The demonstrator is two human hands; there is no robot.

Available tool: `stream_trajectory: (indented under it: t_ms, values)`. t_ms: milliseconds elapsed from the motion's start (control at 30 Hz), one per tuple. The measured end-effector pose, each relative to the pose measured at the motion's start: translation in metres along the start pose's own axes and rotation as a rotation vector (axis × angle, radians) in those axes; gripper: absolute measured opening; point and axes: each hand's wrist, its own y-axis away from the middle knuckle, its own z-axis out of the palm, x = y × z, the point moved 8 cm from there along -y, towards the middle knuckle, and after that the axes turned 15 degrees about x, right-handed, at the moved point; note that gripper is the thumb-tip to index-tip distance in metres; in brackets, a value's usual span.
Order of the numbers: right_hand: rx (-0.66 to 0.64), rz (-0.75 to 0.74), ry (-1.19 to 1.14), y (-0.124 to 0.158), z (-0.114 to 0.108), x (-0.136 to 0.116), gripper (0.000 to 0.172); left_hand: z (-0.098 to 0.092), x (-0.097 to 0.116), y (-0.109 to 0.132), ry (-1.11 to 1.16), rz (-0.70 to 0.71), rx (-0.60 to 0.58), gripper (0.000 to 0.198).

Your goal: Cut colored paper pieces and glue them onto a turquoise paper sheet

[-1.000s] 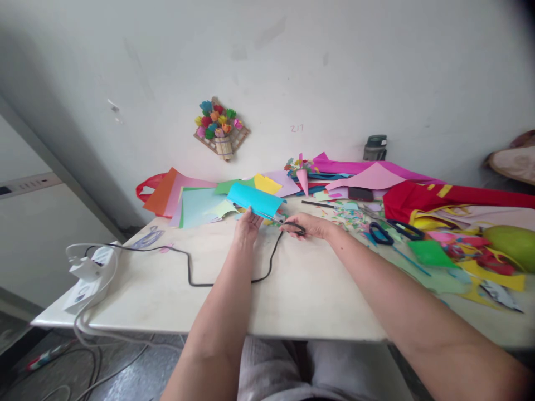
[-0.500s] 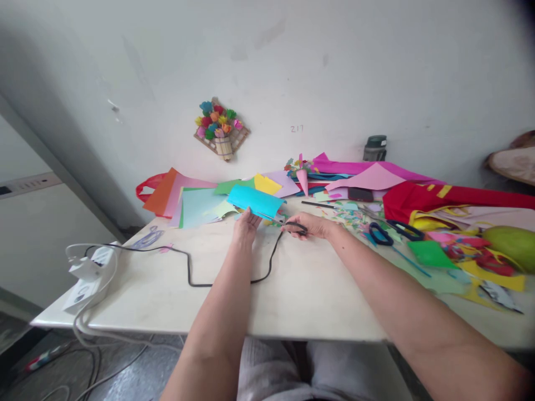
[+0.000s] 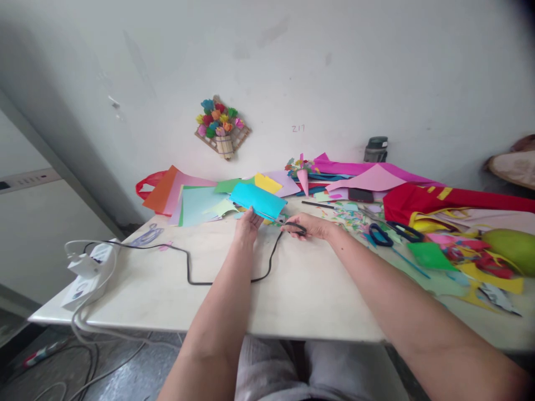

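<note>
A bright blue sheet of paper (image 3: 258,200) is held above the middle of the table, its near edge toward me. My left hand (image 3: 249,221) pinches that near edge, thumb on top and fingers below. In my right hand (image 3: 307,225) is a pair of scissors (image 3: 297,228), fingers closed through the black handles. The blades point left along the paper's near edge; whether they are parted I cannot tell. Under and behind the paper lie a pale green scrap (image 3: 223,208) and a yellow sheet (image 3: 268,183).
A black cable (image 3: 189,267) runs across the table from a white power strip (image 3: 90,278) at the left. Coloured sheets (image 3: 200,203) lie at the back left. Another pair of scissors (image 3: 380,234), paper scraps (image 3: 349,217) and a green fruit-like object (image 3: 512,249) are on the right.
The blue paper looks slightly flatter and tilted a little differently. Both hands keep nearly the same place and hold; the view has shifted slightly.
</note>
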Motion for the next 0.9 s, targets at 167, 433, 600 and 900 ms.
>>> stream_trajectory:
  t_ms: [167, 433, 600, 900]
  values:
    - [-0.010, 0.001, -0.029, -0.0017, 0.0010, 0.0018, 0.030, -0.0012, 0.0000, -0.0014, -0.004, -0.003, 0.004, 0.006]
    - [-0.019, -0.016, -0.058, -0.0027, 0.0015, 0.0008, 0.032, -0.0007, 0.0009, -0.0005, -0.011, -0.005, 0.009, 0.006]
    - [-0.001, -0.020, -0.015, -0.0012, 0.0004, -0.0007, 0.036, -0.0006, 0.0013, 0.0006, -0.008, -0.004, 0.010, 0.005]
    - [0.005, -0.050, -0.002, 0.0000, 0.0008, -0.0044, 0.036, 0.0012, -0.0010, 0.0010, -0.017, -0.020, -0.008, 0.003]
